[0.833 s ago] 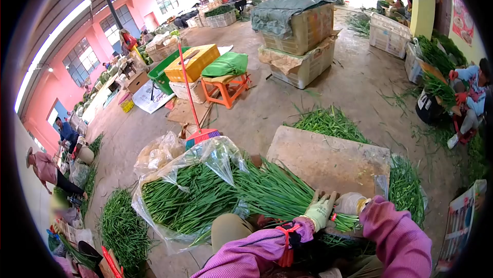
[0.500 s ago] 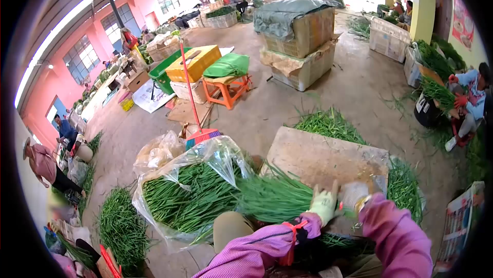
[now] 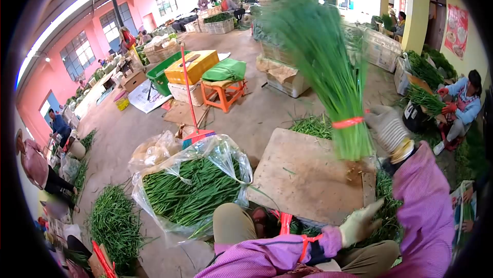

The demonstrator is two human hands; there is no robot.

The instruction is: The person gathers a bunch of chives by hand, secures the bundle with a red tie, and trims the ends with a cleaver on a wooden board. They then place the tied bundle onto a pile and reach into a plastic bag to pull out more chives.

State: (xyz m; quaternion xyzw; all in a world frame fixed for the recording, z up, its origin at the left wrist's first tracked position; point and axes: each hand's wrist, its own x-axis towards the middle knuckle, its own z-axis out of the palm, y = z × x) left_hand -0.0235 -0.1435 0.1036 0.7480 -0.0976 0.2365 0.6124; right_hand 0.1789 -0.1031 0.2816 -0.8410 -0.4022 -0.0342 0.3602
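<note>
So your right hand (image 3: pixel 386 124) grips a tied chive bundle (image 3: pixel 328 67) upright over the board (image 3: pixel 308 175). Left hand (image 3: pixel 359 222) hangs spread, empty; loose chives (image 3: pixel 192 190) in the bag look unbundled yet

Green chive bundle (image 3: pixel 328 72) cinched by an orange-red band (image 3: pixel 347 122), gripped in a white-gloved right hand (image 3: pixel 386 126) with purple striped sleeve (image 3: pixel 426 201). Pale glove on left hand (image 3: pixel 359 222); brown board (image 3: pixel 308 175) nearby. Far left: yellow crate (image 3: pixel 192 66), orange stool (image 3: pixel 226 93), pink wall (image 3: pixel 77 52).
</note>
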